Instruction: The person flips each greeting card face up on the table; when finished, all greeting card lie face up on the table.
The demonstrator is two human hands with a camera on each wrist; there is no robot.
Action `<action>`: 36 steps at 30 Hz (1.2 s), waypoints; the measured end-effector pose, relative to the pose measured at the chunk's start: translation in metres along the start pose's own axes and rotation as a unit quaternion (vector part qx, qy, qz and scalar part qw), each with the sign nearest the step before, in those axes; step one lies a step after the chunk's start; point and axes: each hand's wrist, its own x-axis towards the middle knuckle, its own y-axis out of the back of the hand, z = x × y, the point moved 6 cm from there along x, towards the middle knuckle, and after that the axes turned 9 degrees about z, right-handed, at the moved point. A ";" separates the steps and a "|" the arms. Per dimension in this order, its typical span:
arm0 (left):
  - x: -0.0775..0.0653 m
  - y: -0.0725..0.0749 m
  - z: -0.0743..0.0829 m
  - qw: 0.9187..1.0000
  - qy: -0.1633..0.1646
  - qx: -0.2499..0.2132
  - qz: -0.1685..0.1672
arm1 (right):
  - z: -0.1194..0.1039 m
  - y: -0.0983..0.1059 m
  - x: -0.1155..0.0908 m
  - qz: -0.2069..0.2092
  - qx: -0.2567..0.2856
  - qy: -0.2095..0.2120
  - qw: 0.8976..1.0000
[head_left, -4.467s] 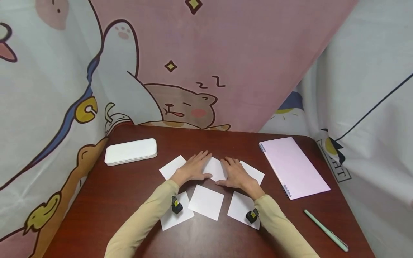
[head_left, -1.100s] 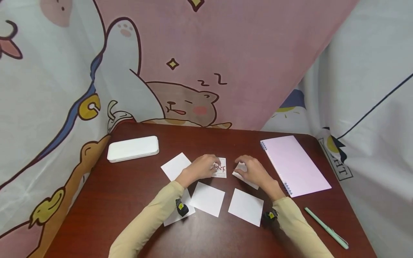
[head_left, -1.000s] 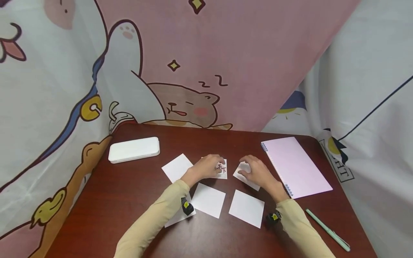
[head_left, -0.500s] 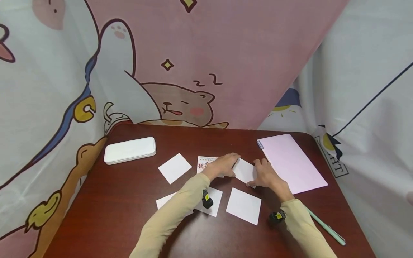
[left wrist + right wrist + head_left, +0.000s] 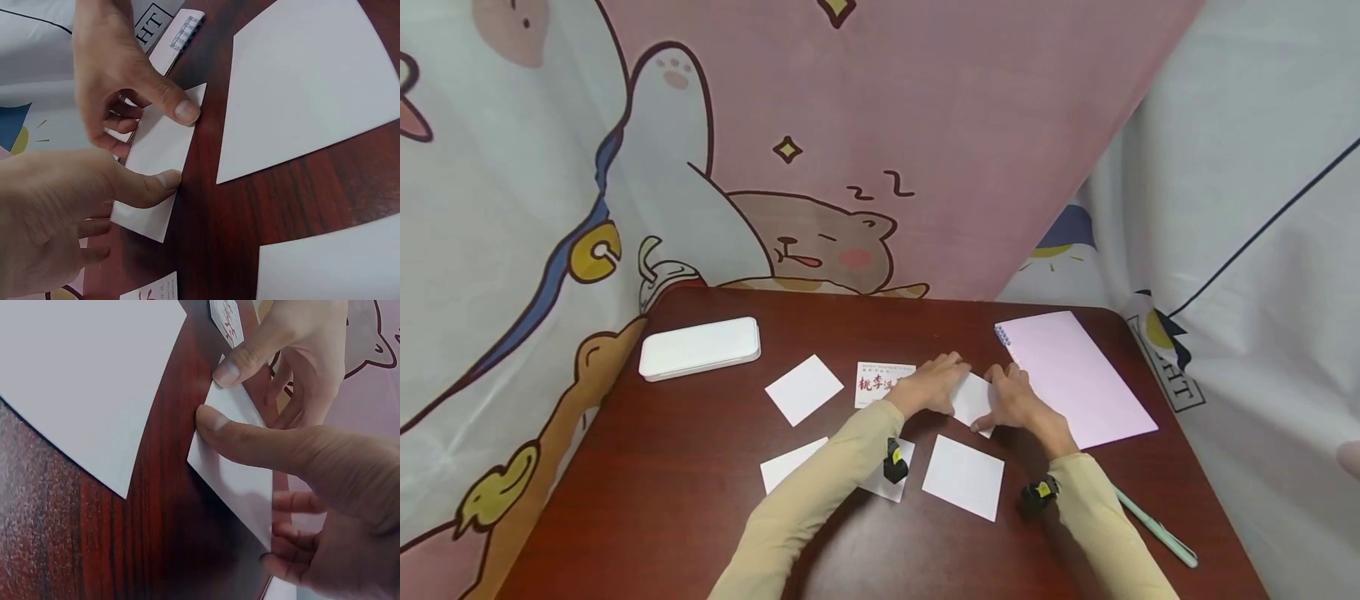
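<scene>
A blank white card (image 5: 972, 398) at the right end of the back row lies between both hands. My left hand (image 5: 934, 385) grips its left part, thumb on the near edge and fingers at the far edge. My right hand (image 5: 1017, 398) holds the right part the same way; in the right wrist view the card (image 5: 231, 469) shows between thumb and fingers, tilted. Left of it, a card with red Chinese characters (image 5: 874, 385) lies face up, partly covered by my left wrist. Other blank cards lie around: one at back left (image 5: 805, 390), one at front right (image 5: 964, 479).
Beneath my left forearm are two more blank cards, one at front left (image 5: 788, 465), one at front middle (image 5: 887, 483). A white case (image 5: 700, 347) sits at back left. A pink spiral notebook (image 5: 1078, 379) lies at right, with a pale green pen (image 5: 1157, 529) nearer.
The middle back card now shows red characters, face up. My left hand has left it and moved right to the right-hand back card, which both hands now hold.
</scene>
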 end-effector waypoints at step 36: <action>-0.035 0.033 0.000 0.985 -0.103 -0.061 0.128 | -0.019 0.040 -0.024 0.160 0.061 0.196 0.966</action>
